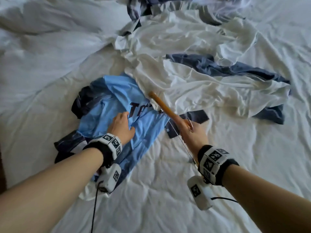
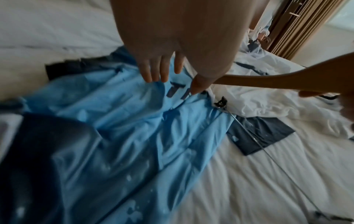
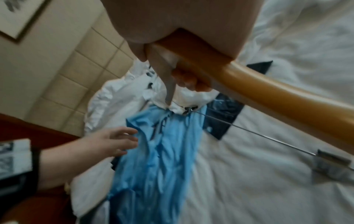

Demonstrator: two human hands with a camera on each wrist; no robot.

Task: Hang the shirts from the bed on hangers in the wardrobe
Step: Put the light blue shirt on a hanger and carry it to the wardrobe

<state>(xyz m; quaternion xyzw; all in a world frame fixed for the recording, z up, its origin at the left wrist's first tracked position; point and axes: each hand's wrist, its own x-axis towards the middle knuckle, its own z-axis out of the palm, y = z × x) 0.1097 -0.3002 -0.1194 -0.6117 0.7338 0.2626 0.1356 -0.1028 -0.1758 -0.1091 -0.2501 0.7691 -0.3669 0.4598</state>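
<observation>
A light blue shirt (image 1: 109, 106) with dark lettering and navy sleeves lies crumpled on the white bed (image 1: 168, 190). My left hand (image 1: 127, 122) rests on its chest with loosely spread fingers (image 2: 153, 74) touching a fold, and the thumb lies just below the lettering. My right hand (image 1: 191, 132) grips the middle of a wooden hanger (image 1: 161, 104) by its hook. The hanger is tilted above the shirt's right edge, and its far end points at the white shirt. The hanger's thin metal bar (image 3: 249, 130) with clips runs back under my right wrist.
A white shirt with navy panels (image 1: 202, 78) sprawls right of and behind the blue one, one navy sleeve (image 2: 258, 136) flat by the hanger. More dark clothes (image 1: 143, 9) lie at the far end. A slatted wooden panel (image 2: 298, 22) stands beyond the bed.
</observation>
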